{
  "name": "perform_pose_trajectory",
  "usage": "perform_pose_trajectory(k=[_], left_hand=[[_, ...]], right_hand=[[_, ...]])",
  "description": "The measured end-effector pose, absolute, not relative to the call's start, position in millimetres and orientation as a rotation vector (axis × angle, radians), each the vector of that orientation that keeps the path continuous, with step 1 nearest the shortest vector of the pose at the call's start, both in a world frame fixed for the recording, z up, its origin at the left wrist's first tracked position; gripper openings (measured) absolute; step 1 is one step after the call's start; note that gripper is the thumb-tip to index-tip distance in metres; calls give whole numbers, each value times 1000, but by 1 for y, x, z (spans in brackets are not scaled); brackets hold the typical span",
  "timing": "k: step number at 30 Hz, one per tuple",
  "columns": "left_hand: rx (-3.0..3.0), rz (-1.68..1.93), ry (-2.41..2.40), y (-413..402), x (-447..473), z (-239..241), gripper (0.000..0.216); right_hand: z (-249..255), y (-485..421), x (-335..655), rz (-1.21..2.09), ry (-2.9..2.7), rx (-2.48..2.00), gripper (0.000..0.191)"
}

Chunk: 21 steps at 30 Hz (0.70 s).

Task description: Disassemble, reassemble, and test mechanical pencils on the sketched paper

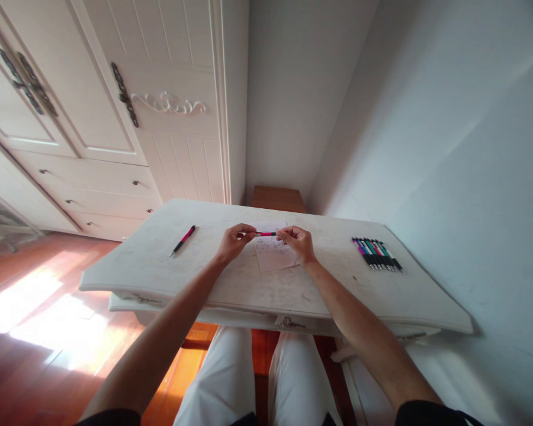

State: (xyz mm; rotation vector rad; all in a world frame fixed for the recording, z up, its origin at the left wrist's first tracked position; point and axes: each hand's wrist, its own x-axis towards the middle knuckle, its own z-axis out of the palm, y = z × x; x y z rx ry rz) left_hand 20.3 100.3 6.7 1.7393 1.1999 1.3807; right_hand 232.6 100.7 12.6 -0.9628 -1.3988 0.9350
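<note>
Both my hands hold one pink pen level above a small sheet of paper on the white desk. My left hand pinches the pen's left end, and my right hand pinches its right end. The fingers of both hands are closed around the pen. The paper carries faint scribbles.
Another pink and black pen lies alone on the desk's left part. A row of several coloured pens lies at the right. A white wardrobe stands behind at the left, a wall close at the right, and a wooden cabinet beyond the desk.
</note>
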Motion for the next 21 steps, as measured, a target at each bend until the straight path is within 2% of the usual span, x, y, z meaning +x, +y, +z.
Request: perform_pose_trajectory(k=[5, 11, 16, 21], left_hand=[[1659, 1432, 1172, 101, 21, 6, 47], [1677, 1255, 1199, 98, 21, 7, 57], [1744, 1203, 1188, 97, 21, 9, 49], [1754, 1277, 1196, 101, 20, 6, 33]], right_hand=[[17, 99, 232, 929, -1387, -979, 32], [15, 100, 232, 912, -1388, -985, 33], [14, 101, 234, 902, -1411, -1000, 35], [14, 100, 234, 900, -1429, -1007, 35]])
